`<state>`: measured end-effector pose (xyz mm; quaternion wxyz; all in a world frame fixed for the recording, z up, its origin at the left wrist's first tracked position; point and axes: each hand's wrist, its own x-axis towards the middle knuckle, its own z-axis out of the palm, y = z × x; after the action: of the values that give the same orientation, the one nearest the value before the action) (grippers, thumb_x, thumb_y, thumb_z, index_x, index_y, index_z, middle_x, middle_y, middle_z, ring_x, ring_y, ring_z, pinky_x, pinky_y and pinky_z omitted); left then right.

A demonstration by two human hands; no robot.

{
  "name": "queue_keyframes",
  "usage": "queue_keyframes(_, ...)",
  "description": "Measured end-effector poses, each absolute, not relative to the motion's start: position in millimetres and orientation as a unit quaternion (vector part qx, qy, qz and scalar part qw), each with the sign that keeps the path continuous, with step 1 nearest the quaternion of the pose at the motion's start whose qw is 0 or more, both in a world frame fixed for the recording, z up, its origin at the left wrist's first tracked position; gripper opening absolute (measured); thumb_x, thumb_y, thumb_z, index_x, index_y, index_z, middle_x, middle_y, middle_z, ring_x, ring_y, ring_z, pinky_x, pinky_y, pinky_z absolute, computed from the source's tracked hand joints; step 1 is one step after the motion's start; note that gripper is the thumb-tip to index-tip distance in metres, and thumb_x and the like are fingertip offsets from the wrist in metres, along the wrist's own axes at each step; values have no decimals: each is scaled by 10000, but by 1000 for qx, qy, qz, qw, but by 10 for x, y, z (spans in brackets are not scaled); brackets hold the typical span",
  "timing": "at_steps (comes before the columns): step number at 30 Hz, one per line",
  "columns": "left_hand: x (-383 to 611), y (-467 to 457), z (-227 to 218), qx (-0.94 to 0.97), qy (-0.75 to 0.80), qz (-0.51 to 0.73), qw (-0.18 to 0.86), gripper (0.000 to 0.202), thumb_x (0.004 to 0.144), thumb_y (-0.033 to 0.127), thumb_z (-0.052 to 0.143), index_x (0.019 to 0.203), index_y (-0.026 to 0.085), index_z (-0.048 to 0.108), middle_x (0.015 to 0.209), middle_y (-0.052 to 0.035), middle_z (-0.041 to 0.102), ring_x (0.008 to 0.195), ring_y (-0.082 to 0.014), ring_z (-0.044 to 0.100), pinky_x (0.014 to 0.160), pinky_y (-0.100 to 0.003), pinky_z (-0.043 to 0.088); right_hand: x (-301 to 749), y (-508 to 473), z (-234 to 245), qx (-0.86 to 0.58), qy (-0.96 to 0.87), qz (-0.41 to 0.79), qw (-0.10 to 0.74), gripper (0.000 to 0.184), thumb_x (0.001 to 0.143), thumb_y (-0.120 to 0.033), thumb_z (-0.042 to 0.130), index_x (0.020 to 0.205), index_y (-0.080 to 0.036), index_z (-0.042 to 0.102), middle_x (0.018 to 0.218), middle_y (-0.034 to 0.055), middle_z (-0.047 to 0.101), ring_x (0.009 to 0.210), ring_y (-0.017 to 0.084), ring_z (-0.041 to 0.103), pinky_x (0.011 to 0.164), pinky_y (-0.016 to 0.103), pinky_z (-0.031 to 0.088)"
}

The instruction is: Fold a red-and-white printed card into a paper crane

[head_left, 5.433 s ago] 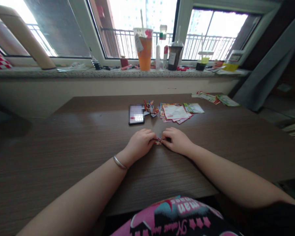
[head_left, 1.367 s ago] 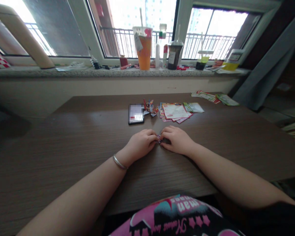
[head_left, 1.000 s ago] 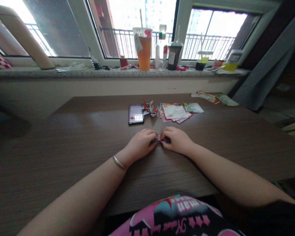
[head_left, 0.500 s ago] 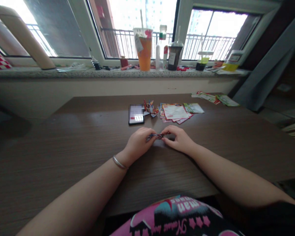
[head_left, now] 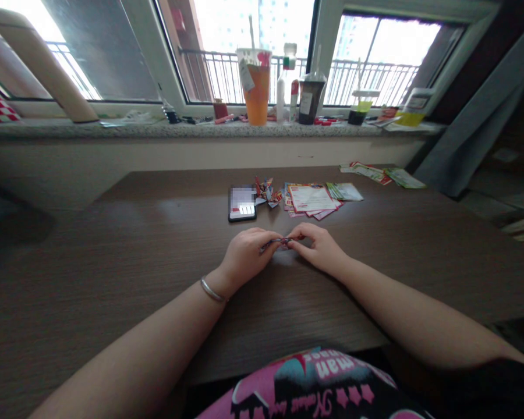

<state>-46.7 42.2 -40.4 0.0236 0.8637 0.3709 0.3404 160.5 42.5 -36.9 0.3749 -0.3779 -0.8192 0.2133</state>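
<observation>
A small folded piece of printed paper [head_left: 278,242] is held just above the brown table [head_left: 113,256], near its middle. My left hand [head_left: 244,256], a silver bangle on its wrist, pinches the paper's left end. My right hand [head_left: 317,247] pinches the right end with thumb and fingertips. Most of the paper is hidden between the fingers.
Behind my hands lie a phone [head_left: 241,203], small folded paper figures [head_left: 266,192] and a stack of printed paper sheets [head_left: 312,199]. More leaflets [head_left: 382,174] lie at the far right. The windowsill [head_left: 113,131] holds an orange cup [head_left: 257,87], bottles and a dark cup [head_left: 309,96].
The paper was pressed on the table under both hands; now both hands have lifted it slightly and hold it by its ends, stretched out between the fingertips.
</observation>
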Motion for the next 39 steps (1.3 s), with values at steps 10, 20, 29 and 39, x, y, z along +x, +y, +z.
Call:
queue_keyframes(10, -435, 410, -396, 851, 375, 361, 69, 165, 888, 267, 569, 931, 189, 708, 869, -50, 731, 798, -186, 652, 756, -312, 502, 1572, 452, -421, -405, -766, 300, 400, 122, 822, -262, 593, 742, -184, 642, 770, 30, 643, 743, 159, 574, 653, 269, 421)
queue_keyframes(20, -399, 417, -417, 740, 435, 386, 339, 351, 743, 313, 719, 1028, 177, 568, 961, -29, 672, 832, -163, 651, 751, -279, 524, 1560, 536, -509, -424, -663, 423, 449, 196, 745, -375, 652, 731, -185, 606, 667, -15, 600, 654, 136, 527, 666, 277, 428)
queue_keyframes(29, -359, 453, -467, 664, 441, 433, 420, 237, 764, 305, 689, 907, 151, 580, 876, -58, 706, 796, -171, 682, 746, -304, 545, 1535, 528, -511, -418, -661, 455, 425, 242, 748, -415, 648, 775, -183, 586, 676, -17, 603, 625, 123, 527, 605, 250, 415)
queue_keyframes(39, -357, 451, -419, 656, 391, 450, 462, 231, 793, 358, 661, 844, 138, 614, 851, -60, 713, 801, -167, 674, 773, -303, 547, 1524, 434, -474, -449, -746, 333, 361, 145, 798, -320, 623, 786, -176, 616, 654, -25, 583, 585, 107, 506, 555, 226, 400)
